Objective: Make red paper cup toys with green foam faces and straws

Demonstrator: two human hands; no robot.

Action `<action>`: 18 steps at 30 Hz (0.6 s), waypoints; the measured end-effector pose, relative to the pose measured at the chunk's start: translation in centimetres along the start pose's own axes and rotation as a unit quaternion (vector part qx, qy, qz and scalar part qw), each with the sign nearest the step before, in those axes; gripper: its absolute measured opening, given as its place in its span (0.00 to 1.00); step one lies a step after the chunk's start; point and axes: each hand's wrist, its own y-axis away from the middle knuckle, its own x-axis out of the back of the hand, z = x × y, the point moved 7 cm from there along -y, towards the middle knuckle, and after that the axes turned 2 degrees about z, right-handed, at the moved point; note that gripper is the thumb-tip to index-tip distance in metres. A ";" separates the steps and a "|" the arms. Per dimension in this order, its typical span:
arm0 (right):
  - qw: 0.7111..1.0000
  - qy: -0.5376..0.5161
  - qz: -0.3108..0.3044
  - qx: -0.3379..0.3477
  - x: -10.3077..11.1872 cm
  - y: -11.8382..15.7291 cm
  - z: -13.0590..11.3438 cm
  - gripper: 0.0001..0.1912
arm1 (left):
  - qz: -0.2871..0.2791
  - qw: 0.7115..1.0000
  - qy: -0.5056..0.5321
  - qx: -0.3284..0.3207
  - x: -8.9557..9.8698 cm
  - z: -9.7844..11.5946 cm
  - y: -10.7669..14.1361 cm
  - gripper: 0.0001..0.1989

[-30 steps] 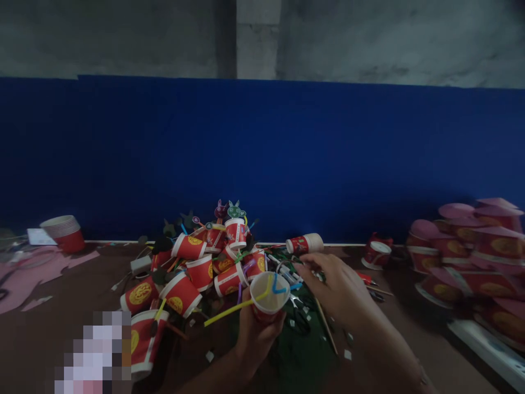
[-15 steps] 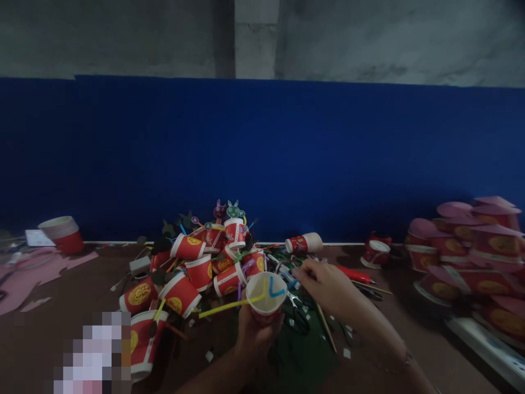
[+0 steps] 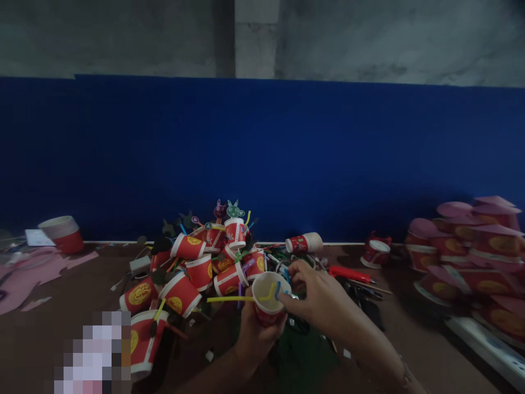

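Note:
My left hand is wrapped round a red and white paper cup, its open mouth tilted toward me. A yellow bendy straw passes through the cup's left side, its bent end inside. The short bent end of a blue straw shows inside the cup's right side. My right hand is at the right rim, thumb and fingers closed around the blue straw's outer part, which they mostly hide.
Left of the cup lies a heap of red paper cups with straws and animal cutouts. Stacked cups and pink sheets are farther left. A red-handled tool, pink-topped cups and a power strip are on the right.
My right hand has moved left and down from the tools onto the cup's right rim. The cup has shifted slightly right in my left hand, and the blue straw's inner end has turned.

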 end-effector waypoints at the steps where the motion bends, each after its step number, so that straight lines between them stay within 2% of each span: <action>1: 1.000 0.016 0.007 -0.011 0.0 -0.1 0.2 0.15 | -0.007 1.000 -0.004 -0.002 -0.1 0.1 0.0 0.23; 5: 0.996 0.068 0.032 -0.036 -0.2 -0.6 0.5 0.14 | -0.032 0.999 -0.034 -0.017 -0.6 0.8 -0.1 0.26; 8: 0.994 0.089 0.038 -0.044 -0.4 -0.8 0.6 0.11 | -0.045 0.999 -0.027 0.003 -0.9 1.0 -0.2 0.27; 14: 0.995 0.078 0.049 -0.029 -0.4 -1.1 0.6 0.10 | -0.040 0.998 -0.040 0.024 -0.8 0.6 -0.3 0.25; 18: 0.993 0.101 0.056 -0.031 -0.5 -0.9 0.4 0.05 | -0.054 0.998 -0.012 0.029 -1.0 0.2 -0.1 0.25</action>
